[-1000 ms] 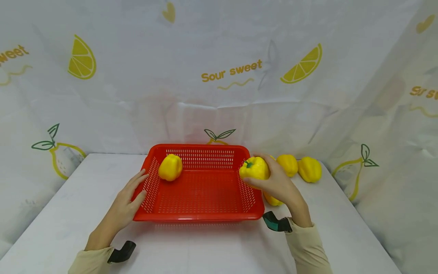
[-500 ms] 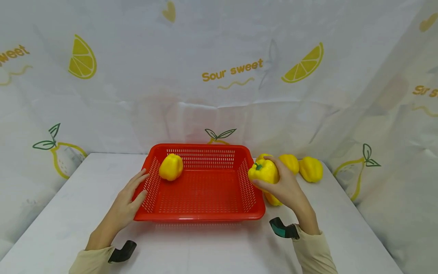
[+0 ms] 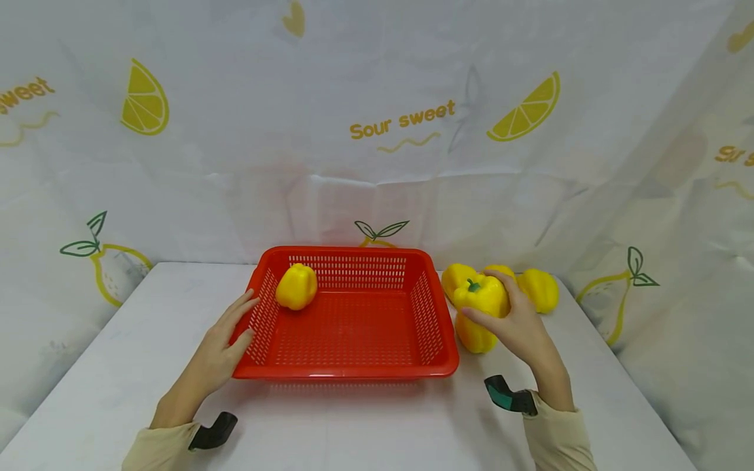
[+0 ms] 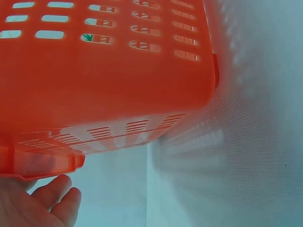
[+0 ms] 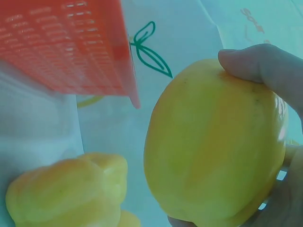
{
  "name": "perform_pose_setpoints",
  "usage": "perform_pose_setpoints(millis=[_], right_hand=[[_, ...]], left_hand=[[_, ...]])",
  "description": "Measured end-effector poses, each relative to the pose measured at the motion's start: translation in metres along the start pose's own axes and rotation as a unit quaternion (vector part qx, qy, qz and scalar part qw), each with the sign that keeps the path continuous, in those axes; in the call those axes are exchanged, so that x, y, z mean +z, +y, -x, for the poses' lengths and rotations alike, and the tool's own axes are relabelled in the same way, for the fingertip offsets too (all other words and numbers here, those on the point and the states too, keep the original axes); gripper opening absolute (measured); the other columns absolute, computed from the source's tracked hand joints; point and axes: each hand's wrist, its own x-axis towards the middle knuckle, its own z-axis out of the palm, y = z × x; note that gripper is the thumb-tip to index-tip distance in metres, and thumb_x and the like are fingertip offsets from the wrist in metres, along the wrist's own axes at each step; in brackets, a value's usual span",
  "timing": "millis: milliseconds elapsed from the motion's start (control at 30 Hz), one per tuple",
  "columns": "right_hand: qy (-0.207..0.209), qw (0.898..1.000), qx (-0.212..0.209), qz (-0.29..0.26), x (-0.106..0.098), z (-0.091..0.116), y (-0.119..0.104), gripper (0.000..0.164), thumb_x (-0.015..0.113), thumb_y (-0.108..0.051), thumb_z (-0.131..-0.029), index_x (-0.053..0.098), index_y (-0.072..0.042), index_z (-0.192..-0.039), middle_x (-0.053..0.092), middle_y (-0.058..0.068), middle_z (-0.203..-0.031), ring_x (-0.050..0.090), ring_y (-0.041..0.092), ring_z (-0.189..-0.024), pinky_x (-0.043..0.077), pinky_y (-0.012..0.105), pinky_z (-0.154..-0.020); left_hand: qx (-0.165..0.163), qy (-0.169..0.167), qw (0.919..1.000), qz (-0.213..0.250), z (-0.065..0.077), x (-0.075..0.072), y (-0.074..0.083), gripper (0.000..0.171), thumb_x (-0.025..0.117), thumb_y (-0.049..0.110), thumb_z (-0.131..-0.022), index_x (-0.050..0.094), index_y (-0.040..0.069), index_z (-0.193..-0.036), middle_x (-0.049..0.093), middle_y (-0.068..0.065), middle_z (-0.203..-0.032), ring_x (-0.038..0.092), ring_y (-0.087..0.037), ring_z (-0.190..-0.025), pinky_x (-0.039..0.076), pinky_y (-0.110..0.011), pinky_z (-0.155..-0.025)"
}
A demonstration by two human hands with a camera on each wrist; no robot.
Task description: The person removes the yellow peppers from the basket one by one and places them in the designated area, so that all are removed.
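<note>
A red plastic basket (image 3: 341,373) with slotted walls sits on the table, and one yellow bell pepper (image 3: 296,286) lies inside it at the left. My left hand (image 3: 213,356) rests at the basket's left rim with fingers spread; in the left wrist view its fingertips (image 4: 66,205) show right beside the rim. To the right of the basket, my right hand (image 3: 524,327) holds another yellow bell pepper (image 3: 483,296) between thumb and fingers, green stem facing up and left. In the right wrist view this held bell pepper (image 5: 215,142) appears large, raised beside the basket wall.
Several more yellow bell peppers lie right of the basket: a front one (image 3: 476,337), a back one (image 3: 455,278) and a far right one (image 3: 540,290). A white lemon-printed cloth (image 3: 377,196) hangs behind the white table (image 3: 330,425).
My right hand has moved right with the held bell pepper, from over the basket's right rim to over the peppers outside. My left hand stays at the left rim.
</note>
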Motion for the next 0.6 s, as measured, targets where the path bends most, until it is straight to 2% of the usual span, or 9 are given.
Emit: perform_pose_setpoints(millis=[267,433,600], right_hand=[[0.011,0.999,0.03,0.008,-0.014,0.0,0.01,0.085,0.068,-0.046,-0.09,0.025,-0.01,-0.154,0.041,0.025,-0.142,0.051,0.041,-0.118,0.05,0.058,-0.1],[0.012,0.999,0.046,0.016,-0.018,0.0,0.013,0.089,0.068,-0.049,-0.09,0.022,-0.01,-0.155,0.041,0.026,-0.143,0.051,0.041,-0.116,0.05,0.057,-0.1],[0.013,0.998,0.058,0.02,-0.019,0.0,0.017,0.092,0.067,-0.051,-0.09,0.02,-0.009,-0.156,0.04,0.027,-0.142,0.05,0.041,-0.116,0.05,0.057,-0.099]], left_hand=[[-0.01,-0.018,0.9997,0.008,-0.001,-0.003,-0.001,0.055,0.052,0.004,-0.096,0.04,0.004,-0.149,0.027,-0.016,-0.162,0.027,-0.044,-0.146,0.029,-0.072,-0.11],[-0.012,-0.039,0.9988,0.028,-0.001,-0.006,-0.003,0.059,0.059,0.011,-0.096,0.037,0.003,-0.15,0.024,-0.018,-0.163,0.023,-0.047,-0.147,0.026,-0.074,-0.11],[-0.019,-0.065,0.9968,0.041,-0.001,-0.011,-0.004,0.064,0.061,0.016,-0.096,0.034,0.006,-0.152,0.018,-0.017,-0.165,0.02,-0.048,-0.147,0.028,-0.076,-0.107]])
